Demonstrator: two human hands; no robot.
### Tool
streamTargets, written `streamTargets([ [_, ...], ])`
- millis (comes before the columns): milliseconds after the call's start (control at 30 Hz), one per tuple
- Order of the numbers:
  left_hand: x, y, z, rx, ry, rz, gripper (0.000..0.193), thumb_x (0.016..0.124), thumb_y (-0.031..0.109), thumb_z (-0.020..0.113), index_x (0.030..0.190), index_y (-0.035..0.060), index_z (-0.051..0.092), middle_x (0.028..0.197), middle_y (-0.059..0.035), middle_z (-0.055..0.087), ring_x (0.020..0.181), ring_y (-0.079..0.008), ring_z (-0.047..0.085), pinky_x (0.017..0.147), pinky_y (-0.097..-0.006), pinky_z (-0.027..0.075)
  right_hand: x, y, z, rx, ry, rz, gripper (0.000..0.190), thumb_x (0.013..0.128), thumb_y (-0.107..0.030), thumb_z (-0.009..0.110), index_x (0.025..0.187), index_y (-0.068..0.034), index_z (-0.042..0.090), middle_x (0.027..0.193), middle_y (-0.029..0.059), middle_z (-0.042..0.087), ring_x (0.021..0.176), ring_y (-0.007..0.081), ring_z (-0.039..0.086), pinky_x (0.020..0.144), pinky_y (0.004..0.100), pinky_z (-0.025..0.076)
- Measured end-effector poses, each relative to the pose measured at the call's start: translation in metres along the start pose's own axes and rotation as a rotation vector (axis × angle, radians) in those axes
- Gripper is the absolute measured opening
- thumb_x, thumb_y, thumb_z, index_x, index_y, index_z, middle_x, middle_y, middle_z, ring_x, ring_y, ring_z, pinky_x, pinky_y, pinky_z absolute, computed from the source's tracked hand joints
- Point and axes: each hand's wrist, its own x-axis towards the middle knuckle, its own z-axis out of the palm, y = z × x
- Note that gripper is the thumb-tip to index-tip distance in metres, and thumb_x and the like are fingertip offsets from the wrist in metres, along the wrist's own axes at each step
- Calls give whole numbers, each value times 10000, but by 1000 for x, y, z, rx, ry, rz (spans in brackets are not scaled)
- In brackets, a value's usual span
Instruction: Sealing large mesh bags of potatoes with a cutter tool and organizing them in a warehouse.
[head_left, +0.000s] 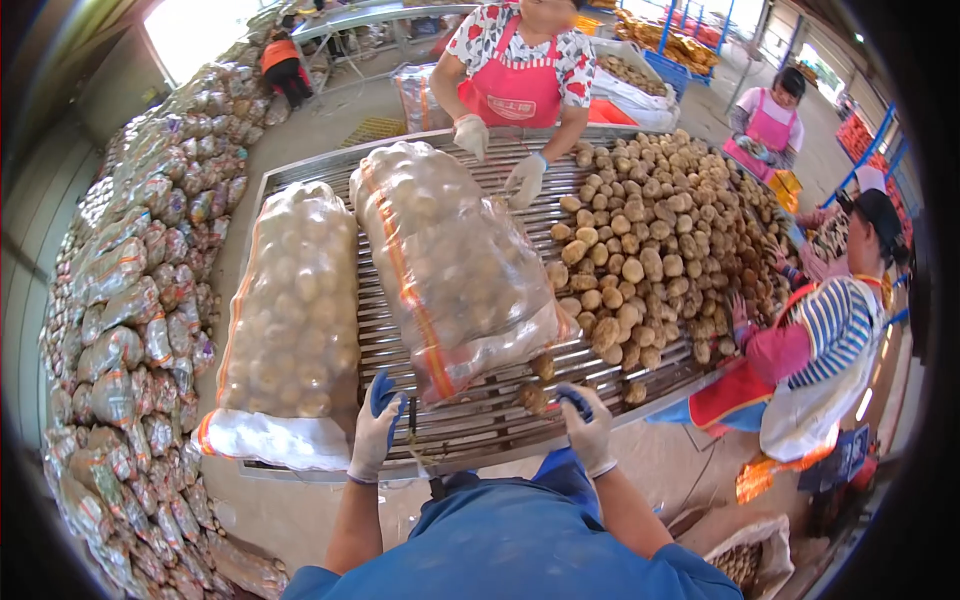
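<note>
My left hand (377, 429), in a white glove with a blue palm, is over the near edge of the slatted metal table (450, 442). It is empty, beside the lower right corner of a clear plastic bag of potatoes (292, 300). A second filled bag (457, 255) lies at a slant to the right, its near end loose and flattened. My right hand (586, 429), gloved the same way, has loosely curled fingers and nothing visible in them. Just left of it rests a loose potato (532, 398); another potato (634, 392) lies to its right.
A big heap of potatoes (660, 232) covers the table's right side. Across stands a co-worker in a pink apron (517, 82), gloved hands over the slats. More co-workers (817, 337) stand at the right. Stacked filled bags (142, 300) line the left; an open sack (750, 555) sits lower right.
</note>
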Motion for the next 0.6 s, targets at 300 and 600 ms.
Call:
streamTargets([
  [300, 71, -66, 96, 69, 520, 45, 510, 1059, 292, 695, 1432, -4, 512, 1358, -88, 598, 1211, -176, 591, 1068, -325, 487, 51, 53, -103, 207, -164, 191, 231, 975, -41, 692, 1190, 25, 744, 1118, 73, 764, 1029, 128, 706, 934, 279, 552],
  [600, 64, -59, 110, 168, 605, 47, 549, 1038, 384, 723, 1410, 20, 548, 1248, -63, 632, 1093, -141, 590, 962, -314, 513, 244, 20, -33, 72, -501, -169, 612, 935, -296, 744, 1413, 58, 600, 1344, 257, 675, 1293, 358, 633, 1112, 421, 474],
])
